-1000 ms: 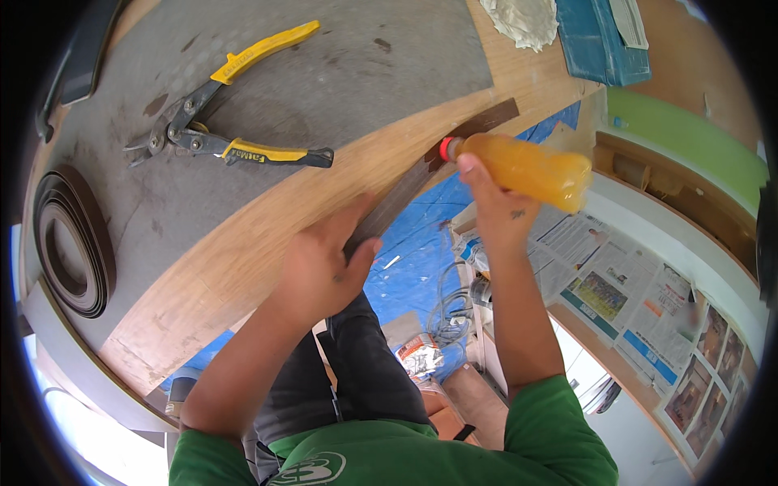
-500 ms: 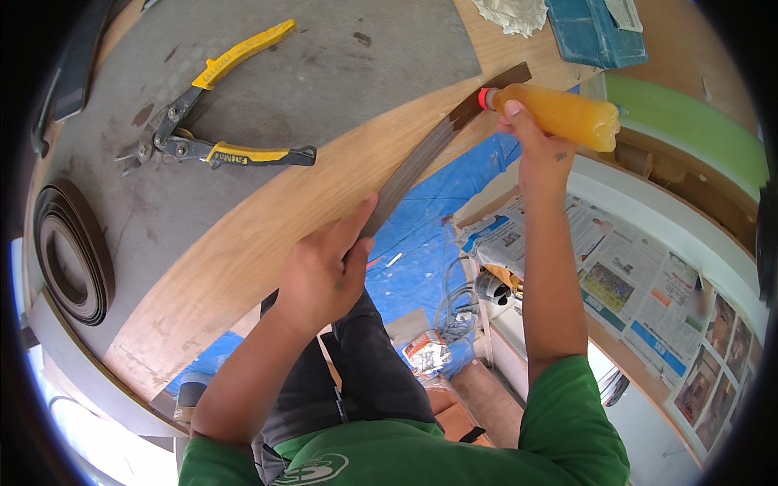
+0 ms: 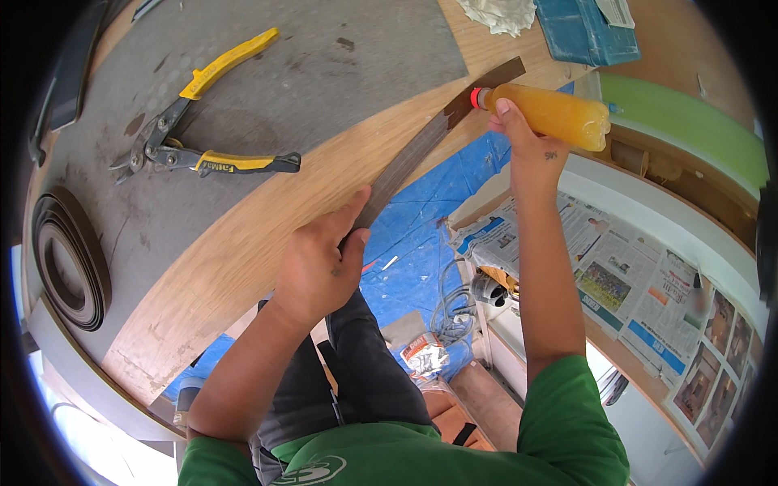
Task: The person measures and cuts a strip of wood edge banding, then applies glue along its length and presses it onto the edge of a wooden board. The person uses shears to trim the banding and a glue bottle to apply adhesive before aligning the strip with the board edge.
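A long, thin dark brown strip (image 3: 405, 164) lies slantwise along the curved edge of a wooden board. My left hand (image 3: 320, 255) grips its near end between thumb and fingers, with the index finger stretched along it. In my right hand (image 3: 525, 138) is a clear plastic bottle (image 3: 559, 116) of amber liquid, tipped nearly level. Its red cap (image 3: 476, 98) meets the strip's far part, which looks darker and shinier than the near part. Whether liquid is flowing out cannot be seen.
Yellow-handled tin snips (image 3: 194, 121) lie on the grey worktop (image 3: 324, 89). To their left sits a coiled brown strip (image 3: 71, 259). A teal case (image 3: 583, 32) and crumpled white material (image 3: 500, 14) are at the back. Newspaper (image 3: 624, 283) covers a shelf at right; blue sheeting (image 3: 438, 202) lies below.
The whole view has shifted slightly, so the worktop things appear a little further left. Both hands keep their hold, and the bottle's cap stays against the strip.
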{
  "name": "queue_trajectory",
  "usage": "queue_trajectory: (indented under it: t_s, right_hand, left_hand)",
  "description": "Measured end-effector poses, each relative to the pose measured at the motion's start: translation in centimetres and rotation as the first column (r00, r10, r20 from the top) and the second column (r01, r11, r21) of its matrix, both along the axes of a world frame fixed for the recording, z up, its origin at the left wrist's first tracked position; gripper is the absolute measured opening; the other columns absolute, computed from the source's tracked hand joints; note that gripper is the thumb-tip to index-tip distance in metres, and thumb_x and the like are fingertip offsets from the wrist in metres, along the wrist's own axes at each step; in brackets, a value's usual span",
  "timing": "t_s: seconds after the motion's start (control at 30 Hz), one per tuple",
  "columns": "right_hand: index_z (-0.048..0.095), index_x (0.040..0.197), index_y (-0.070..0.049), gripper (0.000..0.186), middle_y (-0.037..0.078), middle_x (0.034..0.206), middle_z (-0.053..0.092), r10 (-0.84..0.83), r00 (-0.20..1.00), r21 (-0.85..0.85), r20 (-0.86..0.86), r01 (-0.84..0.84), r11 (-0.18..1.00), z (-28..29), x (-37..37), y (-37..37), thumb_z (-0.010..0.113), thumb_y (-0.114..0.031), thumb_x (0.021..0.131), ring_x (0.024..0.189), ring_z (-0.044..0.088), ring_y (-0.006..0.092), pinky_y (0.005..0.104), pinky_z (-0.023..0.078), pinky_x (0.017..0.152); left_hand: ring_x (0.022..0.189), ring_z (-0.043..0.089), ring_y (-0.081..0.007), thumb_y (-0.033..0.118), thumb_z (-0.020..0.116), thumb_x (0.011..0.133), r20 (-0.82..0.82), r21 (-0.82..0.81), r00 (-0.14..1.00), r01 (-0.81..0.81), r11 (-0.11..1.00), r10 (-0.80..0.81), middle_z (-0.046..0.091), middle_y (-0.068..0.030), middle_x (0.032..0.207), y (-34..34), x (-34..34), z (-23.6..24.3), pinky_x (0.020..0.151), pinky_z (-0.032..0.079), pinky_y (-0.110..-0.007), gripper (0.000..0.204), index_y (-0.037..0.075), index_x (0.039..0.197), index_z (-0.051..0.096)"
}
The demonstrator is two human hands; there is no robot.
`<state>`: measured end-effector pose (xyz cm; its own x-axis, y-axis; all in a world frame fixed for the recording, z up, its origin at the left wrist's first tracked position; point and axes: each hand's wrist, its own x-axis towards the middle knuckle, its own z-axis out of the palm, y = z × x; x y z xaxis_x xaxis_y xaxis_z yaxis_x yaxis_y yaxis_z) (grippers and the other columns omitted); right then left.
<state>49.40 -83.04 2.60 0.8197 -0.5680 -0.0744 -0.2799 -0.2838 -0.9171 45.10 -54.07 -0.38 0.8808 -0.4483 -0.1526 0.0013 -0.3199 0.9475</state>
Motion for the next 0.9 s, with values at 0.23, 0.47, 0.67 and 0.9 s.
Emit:
queue_trajectory:
  t_s: [0.23, 0.47, 0.67, 0.9]
  right_hand:
    - [0.069, 0.114, 0.005, 0.033, 0.011, 0.104, 0.073, 0.081, 0.994, -0.168, -0.072, -0.092, 0.982, -1.0, -4.0, 2.6, 0.083, -0.01, 0.088, 0.086, 0.07, 0.0159, 0.0276, 0.057, 0.077]
    - [0.07, 0.113, 0.003, 0.031, 0.011, 0.104, 0.073, 0.0, 1.0, -0.023, -0.018, -0.001, 1.0, -0.7, -0.5, -0.8, 0.083, -0.01, 0.088, 0.086, 0.07, 0.016, 0.0285, 0.058, 0.077]
    - [0.072, 0.104, 0.005, 0.029, 0.007, 0.099, 0.074, 0.034, 0.996, -0.018, -0.088, -0.036, 0.999, 0.4, -3.6, 5.5, 0.085, -0.015, 0.088, 0.09, 0.07, 0.0165, 0.0299, 0.056, 0.084]
    - [0.068, 0.116, 0.001, 0.042, 0.009, 0.116, 0.071, -0.029, 0.969, -0.041, -0.244, 0.02, 0.999, 1.6, -0.1, 4.3, 0.089, -0.014, 0.083, 0.103, 0.066, 0.014, 0.0296, 0.054, 0.09]
  left_hand:
    - [0.088, 0.072, -0.0412, 0.001, 0.071, 0.087, -0.001, 0.016, 1.0, 0.012, 1.0, -0.012, 0.073, -0.0266, 0.1, 0.1, 0.2, 0.1, 0.08, 0.056, -0.042, 0.047, -0.001, 0.134, 0.066]
    - [0.089, 0.072, -0.0418, 0.003, 0.071, 0.089, -0.001, 0.011, 1.0, 0.01, 1.0, -0.01, 0.073, -0.0267, 0.101, 0.1, 0.1, -0.1, 0.081, 0.057, -0.043, 0.046, 0.0, 0.134, 0.066]
    - [0.089, 0.072, -0.0406, 0.003, 0.07, 0.089, -0.04, 0.012, 0.999, 0.011, 1.0, -0.01, 0.073, -0.0262, 0.1, 0.1, 0.1, -0.1, 0.081, 0.057, -0.043, 0.046, 0.0, 0.134, 0.066]
    - [0.091, 0.073, -0.0388, 0.003, 0.07, 0.09, -0.067, -0.009, 0.998, 0.009, 1.0, -0.01, 0.074, -0.0251, 0.104, 0.2, 0.2, 0.1, 0.083, 0.056, -0.04, 0.046, 0.0, 0.135, 0.066]
